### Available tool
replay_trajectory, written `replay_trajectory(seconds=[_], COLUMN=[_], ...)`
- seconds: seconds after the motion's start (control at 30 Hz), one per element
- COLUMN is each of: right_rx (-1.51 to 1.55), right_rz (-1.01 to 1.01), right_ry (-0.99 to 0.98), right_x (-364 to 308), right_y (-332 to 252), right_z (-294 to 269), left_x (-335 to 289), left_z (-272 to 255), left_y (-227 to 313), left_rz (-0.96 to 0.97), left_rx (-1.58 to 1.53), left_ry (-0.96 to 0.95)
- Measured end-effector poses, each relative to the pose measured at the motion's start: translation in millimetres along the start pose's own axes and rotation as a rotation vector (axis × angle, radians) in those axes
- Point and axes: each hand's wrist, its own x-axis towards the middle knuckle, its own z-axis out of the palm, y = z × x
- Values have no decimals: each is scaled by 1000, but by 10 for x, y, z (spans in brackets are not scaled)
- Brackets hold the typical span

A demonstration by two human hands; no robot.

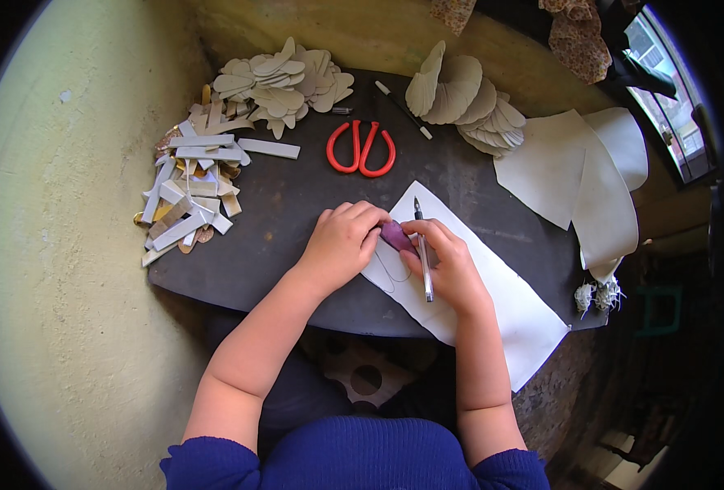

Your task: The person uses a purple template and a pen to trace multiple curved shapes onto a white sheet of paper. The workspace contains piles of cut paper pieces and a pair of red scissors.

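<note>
Head view: at frame centre, left hand (344, 243) and right hand (450, 265) are pinching a purple piece (396, 237) between closed fingers, the right also gripping a pen (425, 268); one outline (391, 279) is showing on the white sheet (529, 327), most seemingly remaining unmarked

Two hands — left (341, 241) and right (452, 265) — one pen (426, 273) and one purple piece (396, 237) at the centre. One white sheet (493, 298) lies on the one bench (297, 192). Above centre: one pair of red-handled scissors (368, 149), one white marker (404, 110). Two stacks of cut shapes, upper left (280, 82) and upper middle (460, 94); two frayed white wads (584, 297), lower right — the strips (203, 188), left, overlap too much to count.
</note>
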Motion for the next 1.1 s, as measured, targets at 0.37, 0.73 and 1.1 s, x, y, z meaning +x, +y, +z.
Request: replay_trajectory(seconds=[0.37,0.73,1.1], right_rx=[22,254,238], right_rz=[16,86,-3], right_ry=[-1,159,315], right_x=[-7,-2,35], right_y=[7,49,121], right_z=[-3,1,36], left_x=[-132,-184,-247], left_z=[29,-38,-23], left_y=[195,320,401], left_rz=[133,18,45], left_rx=[255,296,372], left_ry=[-4,-129,-116])
